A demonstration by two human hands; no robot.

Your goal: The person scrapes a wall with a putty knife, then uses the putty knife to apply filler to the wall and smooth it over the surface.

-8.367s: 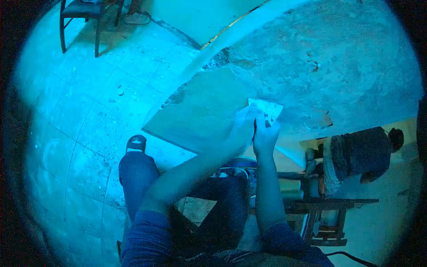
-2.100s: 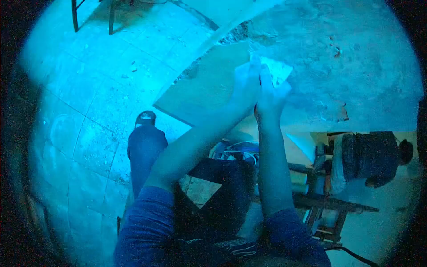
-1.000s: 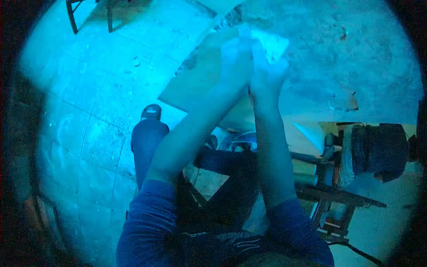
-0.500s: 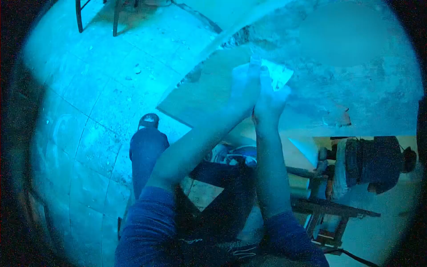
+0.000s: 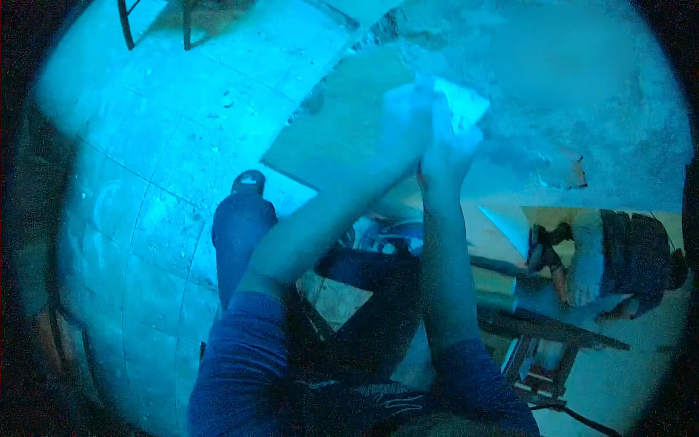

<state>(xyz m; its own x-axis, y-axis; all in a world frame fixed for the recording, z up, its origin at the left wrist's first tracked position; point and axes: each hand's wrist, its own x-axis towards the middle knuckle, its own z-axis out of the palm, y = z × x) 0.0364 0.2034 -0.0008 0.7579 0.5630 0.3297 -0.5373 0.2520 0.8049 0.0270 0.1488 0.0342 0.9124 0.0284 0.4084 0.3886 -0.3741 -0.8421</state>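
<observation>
Side by side over the work surface, my left hand and my right hand are stretched out in front of me. A pale, bright flat piece with angular corners sticks out from the fingers of my right hand, which are closed on it. Its material is washed out by the blue light. My left hand is closed and pressed against the right one; blur hides what its fingers hold. Below my left hand lies a flat dark board.
A rough surface stretches beyond my hands, with a small ragged piece on it. Tiled floor lies left, with thin chair legs at top. At right are another person and a dark stool.
Both hands with the pale piece appear slightly higher and more blurred. The view has shifted a little, and the other person's arm has changed position.
</observation>
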